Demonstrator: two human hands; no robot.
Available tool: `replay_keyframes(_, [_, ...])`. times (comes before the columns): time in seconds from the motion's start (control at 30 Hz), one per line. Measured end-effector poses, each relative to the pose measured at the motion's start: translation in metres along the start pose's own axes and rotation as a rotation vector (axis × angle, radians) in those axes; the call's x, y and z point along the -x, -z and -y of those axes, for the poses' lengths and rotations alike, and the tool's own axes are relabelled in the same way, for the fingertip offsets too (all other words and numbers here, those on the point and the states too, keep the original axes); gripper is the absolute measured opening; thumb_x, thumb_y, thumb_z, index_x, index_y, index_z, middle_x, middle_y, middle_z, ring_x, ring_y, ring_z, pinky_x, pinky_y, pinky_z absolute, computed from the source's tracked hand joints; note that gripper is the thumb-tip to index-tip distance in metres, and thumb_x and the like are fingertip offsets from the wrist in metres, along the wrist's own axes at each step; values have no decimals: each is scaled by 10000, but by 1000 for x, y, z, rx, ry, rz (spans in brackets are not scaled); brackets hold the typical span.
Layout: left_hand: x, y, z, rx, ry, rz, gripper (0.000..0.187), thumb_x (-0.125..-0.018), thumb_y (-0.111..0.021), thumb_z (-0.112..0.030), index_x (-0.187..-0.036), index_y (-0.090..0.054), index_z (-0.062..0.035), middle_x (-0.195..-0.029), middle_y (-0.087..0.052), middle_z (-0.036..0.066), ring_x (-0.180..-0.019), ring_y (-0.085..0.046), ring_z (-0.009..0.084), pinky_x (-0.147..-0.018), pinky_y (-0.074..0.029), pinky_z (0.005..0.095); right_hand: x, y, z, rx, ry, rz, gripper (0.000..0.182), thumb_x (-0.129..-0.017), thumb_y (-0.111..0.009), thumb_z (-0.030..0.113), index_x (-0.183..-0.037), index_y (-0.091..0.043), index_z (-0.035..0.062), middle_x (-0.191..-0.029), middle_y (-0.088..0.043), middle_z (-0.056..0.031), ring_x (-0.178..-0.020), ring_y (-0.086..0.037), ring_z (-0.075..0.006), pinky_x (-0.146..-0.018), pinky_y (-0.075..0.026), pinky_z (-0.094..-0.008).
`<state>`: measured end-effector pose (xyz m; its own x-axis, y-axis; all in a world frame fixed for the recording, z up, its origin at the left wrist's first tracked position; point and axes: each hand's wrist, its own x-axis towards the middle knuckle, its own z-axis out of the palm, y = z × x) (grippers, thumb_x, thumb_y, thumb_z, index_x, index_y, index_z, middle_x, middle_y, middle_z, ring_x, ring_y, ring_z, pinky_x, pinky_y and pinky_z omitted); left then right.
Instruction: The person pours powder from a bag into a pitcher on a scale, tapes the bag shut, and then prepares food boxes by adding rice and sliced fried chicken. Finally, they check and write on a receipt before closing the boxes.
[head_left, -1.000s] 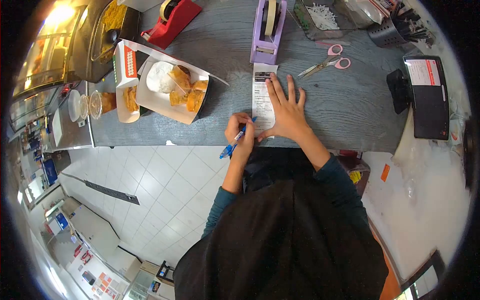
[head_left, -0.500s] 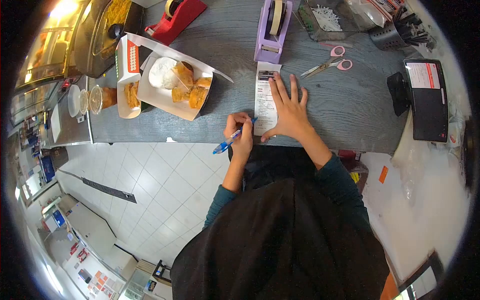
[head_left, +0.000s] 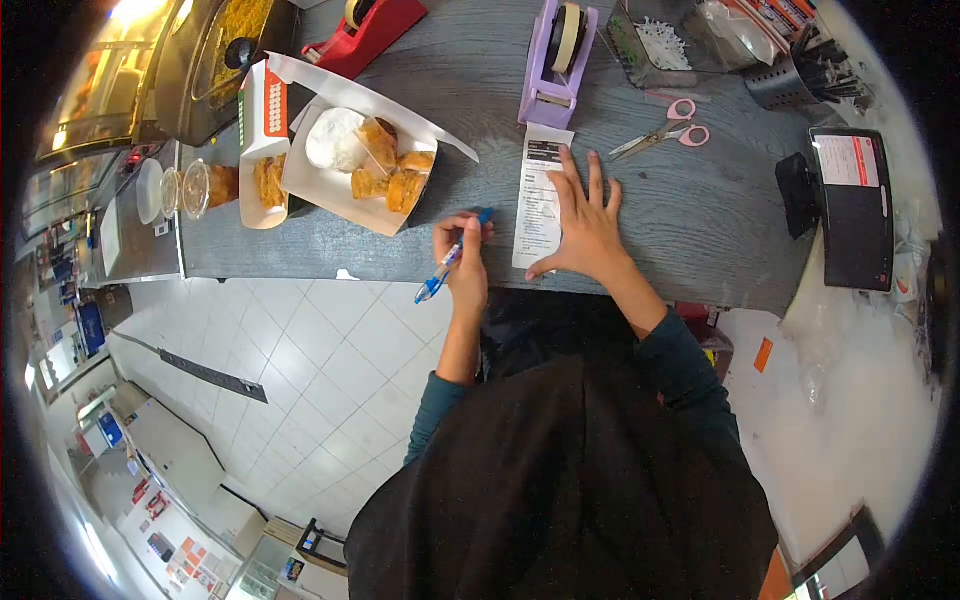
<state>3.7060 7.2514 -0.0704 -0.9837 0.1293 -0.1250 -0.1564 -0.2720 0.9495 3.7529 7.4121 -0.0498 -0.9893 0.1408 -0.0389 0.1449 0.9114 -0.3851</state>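
Observation:
My left hand (head_left: 463,262) is closed round a blue pen (head_left: 436,281), whose blue tip points up and lies a little left of the receipt. A long printed receipt (head_left: 537,215) is flat on the grey table near its front edge. My right hand (head_left: 590,225) rests spread on the receipt's right side, thumb near the lower end and fingers toward the top. Just beyond the paper stands a lilac tape dispenser (head_left: 551,98). Pink-handled scissors (head_left: 665,132) lie to the right of it, beyond my right fingertips.
Left on the table (head_left: 350,258) are an open food box (head_left: 300,185) with rice and golden pieces, a smaller carton (head_left: 251,140) and lidded cups (head_left: 208,188). A red tape dispenser (head_left: 375,40) stands behind. A tablet (head_left: 850,215) and a utensil holder (head_left: 775,85) are at right.
My left hand has drawn the pen leftward, away from the receipt's edge. The right hand stays spread on the paper. The whole view has shifted slightly.

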Motion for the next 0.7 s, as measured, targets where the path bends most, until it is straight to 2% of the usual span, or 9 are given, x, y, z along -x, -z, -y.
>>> replay_keyframes(0.07, [-3,6,-2,-44,-23,20,97,-837,-539,-88,-858,-460,-36,-930,-487,79,-763,-522,132,-681,-450,245,0,0,0,-7,6,-2,1262,-263,-729,641,-1270,-260,44,-1406,-91,-171,-1274,-38,-429,-925,-128,-614])
replay_keyframes(0.2, [-9,19,10,-315,-236,75,155,-801,-574,-36,-914,-470,-26,-949,-489,73,-799,-512,124,-690,-428,221,0,-1,5,7,-5,-12,1246,-279,-709,667,-1267,-268,48,-1406,-89,-174,-1275,-27,-430,-918,-125,-627])
replay_keyframes(0.23, [-11,22,13,-372,-236,49,147,-789,-576,-24,-910,-493,-27,-943,-502,83,-835,-509,147,-700,-421,232,0,-3,6,15,-7,-20,1252,-283,-701,677,-1274,-263,48,-1407,-87,-174,-1276,-24,-429,-916,-124,-630])
replay_keyframes(0.33, [-17,10,-12,-808,-464,33,125,-770,-577,-4,-878,-520,-31,-928,-511,100,-864,-510,188,-715,-427,261,1,-13,19,-7,6,-74,1289,-286,-676,704,-1304,-234,48,-1409,-79,-174,-1279,-19,-422,-916,-124,-631])
replay_keyframes(0.37, [-19,6,-20,-851,-497,38,152,-732,-597,8,-866,-538,-31,-956,-490,134,-884,-507,261,-750,-421,313,0,-16,24,-2,15,-76,1327,-285,-663,717,-1329,-197,45,-1409,-74,-174,-1280,-20,-416,-916,-124,-630])
replay_keyframes(0.47, [-31,4,-23,-856,-620,129,153,-734,-597,12,-868,-541,-35,-940,-504,119,-856,-520,236,-724,-431,278,-3,-18,33,-11,-24,-60,1337,-290,-666,713,-1333,-180,33,-1408,-79,-175,-1280,-24,-413,-917,-124,-630])
replay_keyframes(0.5, [-34,0,-24,-820,-610,143,134,-741,-592,19,-846,-526,-32,-946,-495,115,-845,-522,196,-705,-436,272,-4,-19,34,5,-33,-31,1342,-299,-667,711,-1336,-165,22,-1409,-72,-174,-1280,-23,-411,-918,-123,-628])
replay_keyframes(0.63, [-38,15,0,-380,-247,155,124,-748,-598,12,-800,-487,-9,-822,-506,72,-764,-517,116,-617,-419,227,-6,-15,38,5,-54,7,1328,-330,-677,695,-1341,-147,17,-1413,-55,-168,-1282,-7,-410,-921,-115,-629])
replay_keyframes(0.7, [-29,22,-7,-166,-52,138,121,-747,-593,18,-799,-487,-13,-809,-509,62,-737,-508,104,-608,-414,217,-7,-14,39,4,-61,25,1310,-355,-681,686,-1342,-142,15,-1416,-43,-165,-1283,6,-410,-922,-108,-631])
